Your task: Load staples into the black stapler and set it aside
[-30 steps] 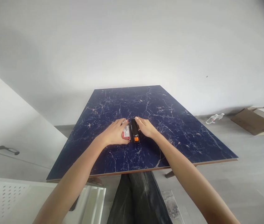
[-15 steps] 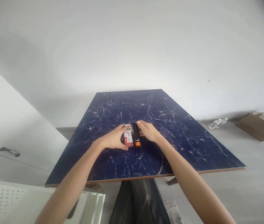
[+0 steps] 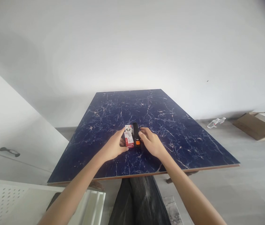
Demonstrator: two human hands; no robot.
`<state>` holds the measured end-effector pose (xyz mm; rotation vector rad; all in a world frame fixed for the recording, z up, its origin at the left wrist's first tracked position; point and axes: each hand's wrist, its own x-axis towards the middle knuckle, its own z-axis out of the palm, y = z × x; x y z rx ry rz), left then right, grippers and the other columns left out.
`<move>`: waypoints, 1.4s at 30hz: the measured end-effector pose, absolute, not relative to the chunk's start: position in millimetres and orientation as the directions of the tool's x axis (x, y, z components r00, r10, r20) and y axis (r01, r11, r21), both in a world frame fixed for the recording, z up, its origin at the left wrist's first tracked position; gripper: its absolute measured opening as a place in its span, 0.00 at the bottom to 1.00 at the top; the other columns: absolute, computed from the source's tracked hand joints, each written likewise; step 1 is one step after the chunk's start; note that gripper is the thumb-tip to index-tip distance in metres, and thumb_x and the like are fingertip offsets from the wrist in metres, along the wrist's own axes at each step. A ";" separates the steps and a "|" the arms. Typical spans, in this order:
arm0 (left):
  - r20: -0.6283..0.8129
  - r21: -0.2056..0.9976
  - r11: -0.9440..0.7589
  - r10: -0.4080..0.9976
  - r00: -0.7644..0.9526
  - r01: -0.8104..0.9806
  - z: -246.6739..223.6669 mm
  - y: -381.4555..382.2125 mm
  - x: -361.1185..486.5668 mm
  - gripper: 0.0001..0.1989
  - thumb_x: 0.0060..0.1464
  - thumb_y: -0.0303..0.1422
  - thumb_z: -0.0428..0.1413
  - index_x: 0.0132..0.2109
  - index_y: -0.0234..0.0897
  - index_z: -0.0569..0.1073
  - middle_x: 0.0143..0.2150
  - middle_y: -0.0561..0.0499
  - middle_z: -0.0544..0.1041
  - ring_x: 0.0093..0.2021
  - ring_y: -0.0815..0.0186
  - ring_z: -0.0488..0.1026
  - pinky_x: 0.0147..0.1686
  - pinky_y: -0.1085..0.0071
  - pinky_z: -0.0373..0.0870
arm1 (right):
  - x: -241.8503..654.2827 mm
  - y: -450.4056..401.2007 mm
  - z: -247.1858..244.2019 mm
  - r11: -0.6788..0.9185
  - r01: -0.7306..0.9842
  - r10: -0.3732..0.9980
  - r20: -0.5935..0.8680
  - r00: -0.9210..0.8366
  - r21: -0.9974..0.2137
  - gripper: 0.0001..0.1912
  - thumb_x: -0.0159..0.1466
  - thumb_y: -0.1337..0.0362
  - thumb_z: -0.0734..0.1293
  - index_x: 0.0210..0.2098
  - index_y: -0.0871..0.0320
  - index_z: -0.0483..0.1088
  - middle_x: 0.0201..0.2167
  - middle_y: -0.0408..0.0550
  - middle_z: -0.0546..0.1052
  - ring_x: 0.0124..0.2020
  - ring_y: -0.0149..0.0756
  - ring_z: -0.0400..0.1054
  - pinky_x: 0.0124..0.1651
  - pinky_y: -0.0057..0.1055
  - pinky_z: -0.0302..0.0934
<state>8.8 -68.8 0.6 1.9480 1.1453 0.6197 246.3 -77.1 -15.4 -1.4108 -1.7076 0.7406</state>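
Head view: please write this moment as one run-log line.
left hand: around red-white packaging | right hand: at black-orange item | beneath: blue table

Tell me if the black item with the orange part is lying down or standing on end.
Lying down: the black item's length runs along the blue tabletop, between left hand and right hand.

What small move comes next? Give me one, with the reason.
Probably a gentle inward squeeze: the left hand spans the red-and-white packaging, the right hand has its thumb at the black item, and the two things lie side by side between the hands on the blue table.
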 end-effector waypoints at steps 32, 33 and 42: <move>0.144 0.443 -0.667 0.713 0.686 0.600 -12.7 -3.5 48.4 0.66 0.41 0.53 0.67 0.75 0.39 0.35 0.73 0.33 0.51 0.71 0.40 0.50 0.65 0.46 0.53 | 267.4 -106.2 -24.8 0.393 0.682 0.914 0.343 -0.217 -0.616 0.47 0.60 0.65 0.65 0.74 0.56 0.41 0.64 0.60 0.66 0.60 0.52 0.66 0.59 0.46 0.63; 0.148 0.433 -0.678 0.703 0.695 0.594 -12.4 0.6 61.5 0.67 0.41 0.53 0.67 0.75 0.37 0.36 0.72 0.32 0.52 0.70 0.40 0.51 0.65 0.46 0.53 | 276.5 -104.4 -25.3 0.374 0.700 0.919 0.344 -0.192 -0.608 0.47 0.59 0.65 0.65 0.74 0.57 0.42 0.64 0.61 0.66 0.60 0.52 0.66 0.59 0.46 0.63; 0.227 0.373 -0.732 0.667 0.709 0.570 -22.9 77.2 247.2 0.68 0.36 0.60 0.64 0.75 0.32 0.43 0.69 0.31 0.60 0.66 0.35 0.57 0.62 0.46 0.54 | 418.0 -44.3 -15.8 0.135 0.816 0.947 0.317 0.062 -0.563 0.46 0.55 0.66 0.67 0.71 0.60 0.49 0.61 0.60 0.70 0.57 0.52 0.69 0.58 0.45 0.63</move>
